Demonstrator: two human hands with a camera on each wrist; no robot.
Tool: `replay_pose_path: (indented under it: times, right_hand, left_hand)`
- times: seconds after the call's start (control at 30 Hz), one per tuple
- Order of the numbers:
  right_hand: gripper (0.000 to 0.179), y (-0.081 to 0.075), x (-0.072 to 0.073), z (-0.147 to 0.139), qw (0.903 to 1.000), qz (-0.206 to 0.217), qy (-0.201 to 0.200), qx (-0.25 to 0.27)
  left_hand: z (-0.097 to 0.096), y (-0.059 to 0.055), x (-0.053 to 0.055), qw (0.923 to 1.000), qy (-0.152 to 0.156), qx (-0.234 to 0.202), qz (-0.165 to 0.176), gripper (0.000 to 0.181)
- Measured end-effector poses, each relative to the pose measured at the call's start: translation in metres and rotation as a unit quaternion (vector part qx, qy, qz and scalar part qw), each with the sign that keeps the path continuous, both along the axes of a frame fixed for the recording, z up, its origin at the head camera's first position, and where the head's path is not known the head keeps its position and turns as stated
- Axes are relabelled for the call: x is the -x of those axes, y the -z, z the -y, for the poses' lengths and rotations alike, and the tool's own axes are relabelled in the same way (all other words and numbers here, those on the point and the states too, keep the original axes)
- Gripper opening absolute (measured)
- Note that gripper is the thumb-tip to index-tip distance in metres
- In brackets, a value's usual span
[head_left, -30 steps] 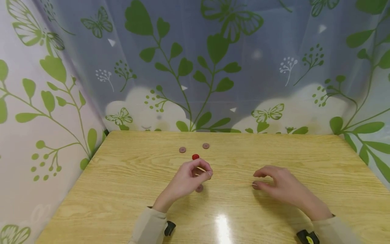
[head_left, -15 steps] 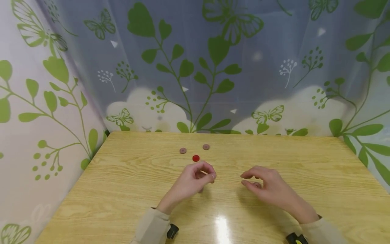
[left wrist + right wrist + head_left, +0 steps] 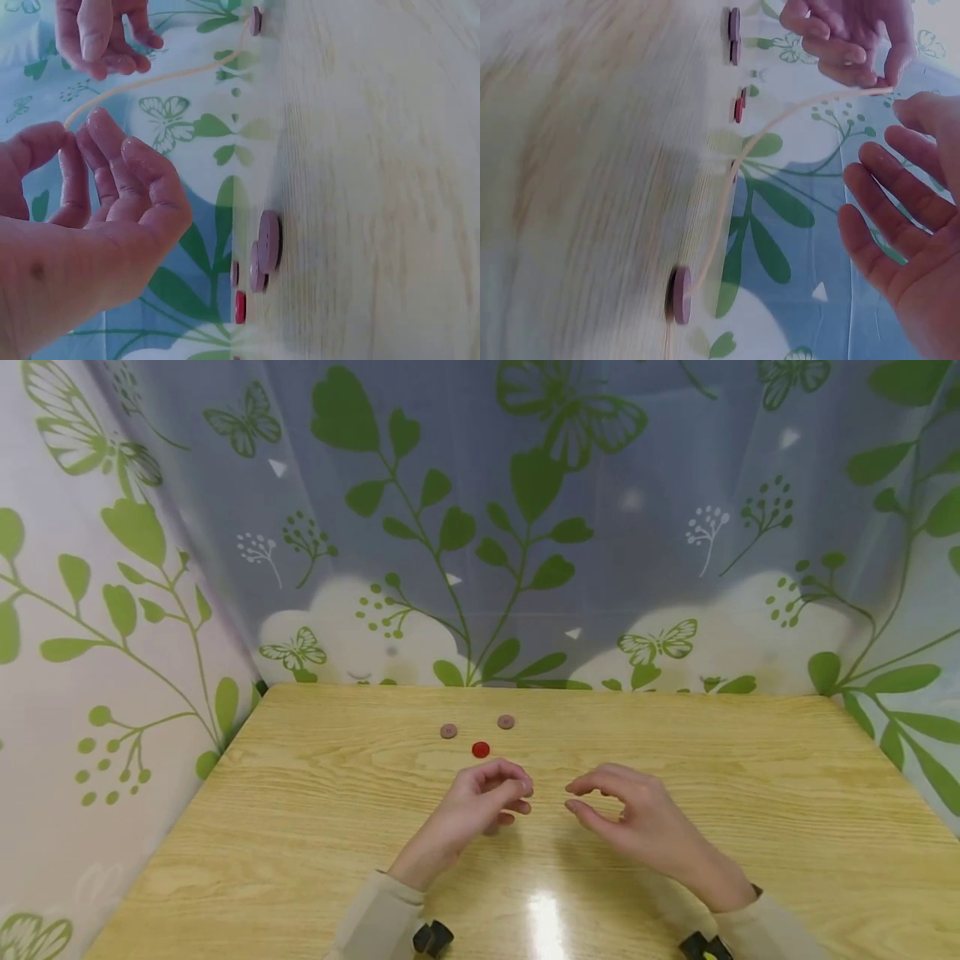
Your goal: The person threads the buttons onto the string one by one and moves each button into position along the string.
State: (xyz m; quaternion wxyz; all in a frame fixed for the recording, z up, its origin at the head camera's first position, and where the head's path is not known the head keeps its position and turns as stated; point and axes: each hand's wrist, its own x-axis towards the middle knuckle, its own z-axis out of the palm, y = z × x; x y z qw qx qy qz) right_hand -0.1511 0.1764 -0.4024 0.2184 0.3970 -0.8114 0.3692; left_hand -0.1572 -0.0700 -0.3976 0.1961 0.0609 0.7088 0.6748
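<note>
My left hand [image 3: 483, 802] pinches the tip of a thin pale-orange cord [image 3: 150, 79] between thumb and forefinger, above the table. From there the cord curves down to a brown button [image 3: 681, 295] on the table and seems to pass through it, showing again below. Close to the left fingertips, my right hand [image 3: 637, 810] hovers with thumb and fingers apart, holding nothing. Behind the left hand lie a red button [image 3: 481, 749] and two brown buttons, one at left [image 3: 448, 731] and one at right [image 3: 506, 722]. The cord is too fine to make out in the head view.
A wood-grain table [image 3: 337, 827] carries everything. Patterned cloth [image 3: 600, 552] with leaves and butterflies hangs behind it and along the sides. In the left wrist view, two brown buttons overlap [image 3: 270, 240] near the left hand.
My right hand has moved left toward the left hand, and the button seen by its thumb is now hidden in the head view. The left hand's lower fingers have spread and cover another button.
</note>
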Motion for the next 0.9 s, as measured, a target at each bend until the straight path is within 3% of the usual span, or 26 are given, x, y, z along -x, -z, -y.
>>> replay_pose_path:
  times: [0.53,0.9]
  right_hand:
    - [0.021,-0.004,0.001,0.018,0.9992,0.021,0.032,-0.002]
    - [0.025,-0.002,0.004,0.020,0.9997,-0.009,0.006,0.023]
  left_hand:
    - [-0.005,0.002,0.000,0.9987,0.009,-0.038,0.033,0.019]
    - [-0.009,0.002,0.002,0.9971,0.019,-0.058,0.046,0.017]
